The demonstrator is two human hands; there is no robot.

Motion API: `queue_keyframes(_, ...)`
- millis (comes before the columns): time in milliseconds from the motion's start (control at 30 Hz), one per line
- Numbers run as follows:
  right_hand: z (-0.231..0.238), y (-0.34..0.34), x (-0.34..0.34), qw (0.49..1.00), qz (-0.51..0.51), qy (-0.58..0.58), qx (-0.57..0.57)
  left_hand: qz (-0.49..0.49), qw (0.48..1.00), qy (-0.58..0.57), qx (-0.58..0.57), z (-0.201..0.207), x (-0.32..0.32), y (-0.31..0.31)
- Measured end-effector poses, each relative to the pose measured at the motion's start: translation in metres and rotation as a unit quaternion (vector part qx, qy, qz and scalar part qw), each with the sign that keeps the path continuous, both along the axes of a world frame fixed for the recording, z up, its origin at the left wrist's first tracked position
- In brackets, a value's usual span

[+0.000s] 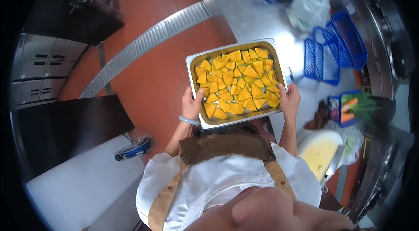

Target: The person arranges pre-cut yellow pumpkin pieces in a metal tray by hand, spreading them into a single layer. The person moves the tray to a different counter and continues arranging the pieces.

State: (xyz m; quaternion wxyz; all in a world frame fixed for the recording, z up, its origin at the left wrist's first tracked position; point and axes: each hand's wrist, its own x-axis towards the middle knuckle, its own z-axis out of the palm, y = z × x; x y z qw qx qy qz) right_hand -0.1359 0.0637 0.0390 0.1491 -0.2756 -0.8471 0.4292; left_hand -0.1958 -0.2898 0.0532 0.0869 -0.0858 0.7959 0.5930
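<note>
Between my two hands I hold a rectangular metal tray (192,74) in front of my body, above the floor and beside the steel counter. Pieces of cut pumpkin (238,82), orange with green rind on some, lie spread over its bottom. My left hand (190,105), with a pale bangle at the wrist, grips the tray's left side near its close corner, thumb over the rim. On the opposite side, my right hand (290,100) holds the rim the same way. The fingers beneath the tray are hidden.
Along the right runs a steel counter (244,8) with blue plastic baskets (321,56), a plastic bag (309,10), and a basket of carrots and greens (349,108). Closer stands a round cutting board (321,150). A metal drain grate (144,39) crosses the red floor (148,74).
</note>
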Motion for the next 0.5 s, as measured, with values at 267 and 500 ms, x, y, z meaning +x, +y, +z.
queue_keyframes(267,-0.001,-0.153,-0.243,0.996,0.081,0.020,0.042,0.056,0.993,0.089,-0.044,0.011,-0.204,-0.169)
queue_keyframes(500,-0.024,-0.224,-0.515,0.988,0.142,0.012,0.067,0.096,0.988,0.117,-0.024,-0.006,-0.437,-0.237)
